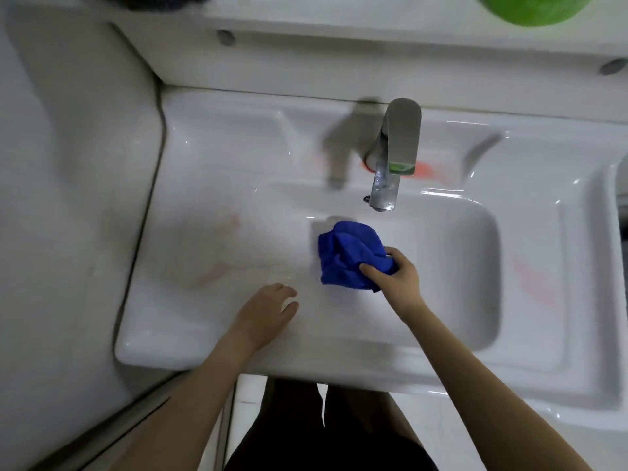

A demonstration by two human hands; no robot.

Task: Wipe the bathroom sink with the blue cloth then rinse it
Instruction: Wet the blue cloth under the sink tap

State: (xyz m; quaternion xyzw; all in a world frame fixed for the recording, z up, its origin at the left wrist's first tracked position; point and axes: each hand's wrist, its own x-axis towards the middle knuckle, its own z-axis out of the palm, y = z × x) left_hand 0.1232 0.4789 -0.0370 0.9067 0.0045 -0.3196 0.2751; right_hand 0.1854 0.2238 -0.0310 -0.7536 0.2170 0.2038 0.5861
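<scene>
The white ceramic sink fills the middle of the view, its basin on the right half. A bunched blue cloth lies in the basin's left part, just below the chrome tap. My right hand grips the cloth's near right side, thumb and fingers closed on the fabric. My left hand rests flat on the sink's front left ledge, fingers slightly apart, holding nothing. No water can be seen running from the spout.
A white wall ledge runs behind the sink, with a green object at the top right. A grey-white panel stands on the left. Faint pink marks show on the sink surface. My dark-clothed legs are below.
</scene>
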